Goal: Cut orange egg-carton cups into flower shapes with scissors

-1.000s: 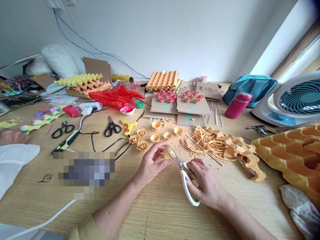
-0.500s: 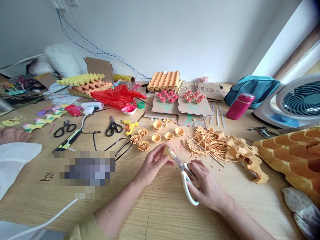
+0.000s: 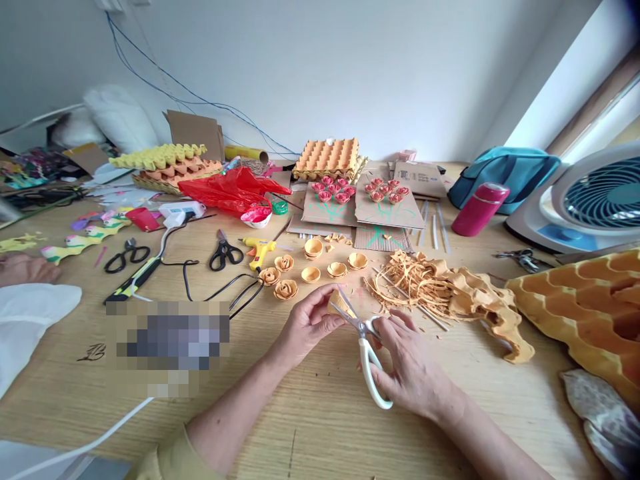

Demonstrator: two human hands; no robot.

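Observation:
My left hand (image 3: 311,321) pinches an orange egg-carton cup (image 3: 338,304) between thumb and fingers. In my right hand (image 3: 407,363) are white-handled scissors (image 3: 369,370), their blades parted and set against the cup. Part of the cup is hidden by my fingers and the blades. Just beyond my hands lie several loose carton cups (image 3: 311,275) and several carton roses (image 3: 286,289). Right of them is a heap of orange carton shreds (image 3: 413,283) with a torn carton strip (image 3: 515,333).
A yellow glue gun (image 3: 260,252), black scissors (image 3: 225,252) and cables are to the left. Pink flowers on cardboard (image 3: 390,212) stand at the back. A pink bottle (image 3: 480,210), a fan (image 3: 590,200) and egg trays (image 3: 575,307) line the right. Another person's hand (image 3: 27,270) rests at far left.
The scissors' blades have opened wider at the cup, and my right hand has shifted slightly left. My left hand keeps its pinch on the cup. The whole view has shifted a little.

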